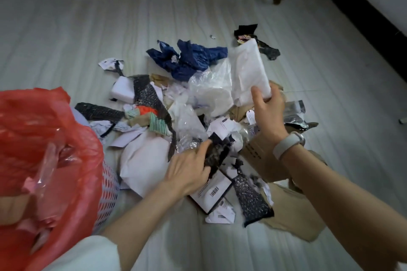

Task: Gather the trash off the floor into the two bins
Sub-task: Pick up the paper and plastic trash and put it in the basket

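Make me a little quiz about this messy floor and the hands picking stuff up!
1. True or false: the right hand holds a white plastic bag lifted above the pile.
2. What does the left hand grip?
A. a black speckled wrapper
B. a glass bottle
C. a spoon
3. Fill in: the bin at the left is lined with a ___ bag.

Key:
1. True
2. A
3. Red
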### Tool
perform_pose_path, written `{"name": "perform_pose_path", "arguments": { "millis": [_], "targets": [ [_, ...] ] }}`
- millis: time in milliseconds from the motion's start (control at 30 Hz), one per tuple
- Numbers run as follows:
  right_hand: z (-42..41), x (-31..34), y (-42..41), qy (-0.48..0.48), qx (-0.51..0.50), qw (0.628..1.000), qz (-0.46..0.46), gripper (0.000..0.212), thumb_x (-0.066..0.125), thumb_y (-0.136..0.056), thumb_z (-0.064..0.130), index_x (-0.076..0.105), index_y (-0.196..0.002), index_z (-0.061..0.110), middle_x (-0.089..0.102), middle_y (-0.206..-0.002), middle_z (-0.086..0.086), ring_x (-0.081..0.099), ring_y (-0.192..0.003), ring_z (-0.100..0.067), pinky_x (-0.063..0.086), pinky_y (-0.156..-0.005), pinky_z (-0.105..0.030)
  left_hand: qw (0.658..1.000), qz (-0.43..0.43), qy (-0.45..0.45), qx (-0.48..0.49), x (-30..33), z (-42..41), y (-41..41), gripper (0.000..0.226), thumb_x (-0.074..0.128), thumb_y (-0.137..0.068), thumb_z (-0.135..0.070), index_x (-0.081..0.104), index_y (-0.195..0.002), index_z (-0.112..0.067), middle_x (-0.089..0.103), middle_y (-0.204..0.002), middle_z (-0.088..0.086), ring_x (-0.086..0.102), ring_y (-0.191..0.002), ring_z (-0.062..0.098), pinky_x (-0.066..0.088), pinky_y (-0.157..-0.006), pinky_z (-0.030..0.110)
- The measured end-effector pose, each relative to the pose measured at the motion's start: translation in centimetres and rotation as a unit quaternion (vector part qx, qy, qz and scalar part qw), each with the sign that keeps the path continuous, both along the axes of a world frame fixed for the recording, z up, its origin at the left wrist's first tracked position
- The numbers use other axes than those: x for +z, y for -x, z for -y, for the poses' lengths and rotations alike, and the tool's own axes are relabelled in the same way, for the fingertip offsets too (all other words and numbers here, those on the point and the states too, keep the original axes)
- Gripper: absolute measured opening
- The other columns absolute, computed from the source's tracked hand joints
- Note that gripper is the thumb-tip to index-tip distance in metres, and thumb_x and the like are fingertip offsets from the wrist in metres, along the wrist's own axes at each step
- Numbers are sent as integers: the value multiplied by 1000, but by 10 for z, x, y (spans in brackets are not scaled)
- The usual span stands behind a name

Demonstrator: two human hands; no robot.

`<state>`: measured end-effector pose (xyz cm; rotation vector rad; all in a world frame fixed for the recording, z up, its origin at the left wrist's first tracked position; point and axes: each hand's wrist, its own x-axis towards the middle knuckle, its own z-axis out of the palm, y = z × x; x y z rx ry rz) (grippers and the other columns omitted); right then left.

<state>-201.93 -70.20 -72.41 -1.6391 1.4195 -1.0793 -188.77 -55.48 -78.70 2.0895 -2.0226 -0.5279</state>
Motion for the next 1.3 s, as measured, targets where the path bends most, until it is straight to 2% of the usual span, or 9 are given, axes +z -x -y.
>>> {"name": "perform_pose_path", "arguments": {
  "millis": [200, 367, 433, 567, 733, 833, 967, 1067, 1300],
  "targets": [
    [4, -3, 6, -36, -48, 997, 46, 9, 48, -94, 23, 45, -101, 17, 51, -83, 13, 55, -81, -10, 49, -72, -21, 991, 129, -30, -21, -24, 24, 18, 93, 34, -75, -79, 1, -147, -31, 30, -138, 13, 40, -118, 29, 41, -86, 37],
    [6, -10, 19, -53, -57, 995, 55, 11, 48, -94, 24, 48, -99, 14, 56, -85, 5, 56, -83, -15, 47, -69, -22, 972, 204, -113, -42, -53, 41, 27, 78, 54, -78, -62, 18, -143, -38, -8, -155, 12, 7, -139, 34, 17, -108, 47],
    [5, -12, 25, -55, -62, 995, 54, 16, 48, -94, 24, 50, -102, 11, 56, -86, 2, 54, -77, -12, 43, -61, -15, 978, 185, -88, -37, -58, 39, 25, 60, 59, -83, -39, 35, -138, -33, 1, -156, 15, 0, -142, 37, 10, -111, 54],
    [3, -8, 26, -53, -48, 996, 58, 14, 48, -94, 23, 51, -98, 10, 54, -77, 6, 51, -69, -5, 42, -56, -9, 985, 169, 0, -31, -51, 34, 21, 54, 84, -46, -8, 65, -96, -12, 69, -104, 16, 60, -109, 37, 46, -90, 54],
    [-1, 11, 9, -43, -43, 994, 95, 18, 47, -95, 24, 50, -105, 9, 52, -79, 10, 50, -69, -1, 43, -56, -9, 985, 44, 146, 85, 8, 49, 14, 50, 75, -65, 1, 50, -108, -5, 66, -84, 17, 64, -64, 33, 50, -51, 38],
    [-4, 35, -8, -30, -44, 992, 114, 19, 44, -95, 26, 48, -105, 10, 50, -81, 10, 52, -74, -7, 48, -60, -10, 969, -53, 193, 145, 72, 56, -2, 41, 55, -88, -7, 42, -126, -10, 60, -107, 17, 61, -77, 35, 53, -64, 44],
    [-17, 71, -39, 1, -4, 990, 144, 3, 44, -93, 31, 47, -93, 32, 52, -84, 11, 57, -84, -16, 51, -86, -46, 930, -146, 290, 173, 150, 38, -44, 37, 52, -88, -10, 43, -123, -17, 61, -110, 8, 60, -89, 29, 45, -69, 35],
    [-46, 92, -72, 38, 69, 980, 183, 6, 44, -96, 22, 47, -101, 19, 51, -82, 10, 53, -71, -1, 50, -76, -30, 899, -160, 347, 213, 185, -5, -91, 39, 45, -77, -17, 51, -115, -15, 64, -102, 9, 59, -91, 30, 41, -73, 31],
    [-142, 118, -162, 140, 268, 934, 189, 14, 48, -91, 17, 48, -104, 19, 49, -74, 15, 46, -57, 1, 40, -54, -16, 969, 118, 46, 213, 145, -146, -193, 77, 55, -67, -53, 38, -136, -22, 45, -120, 15, 44, -115, 39, 42, -93, 46]
  ]
}}
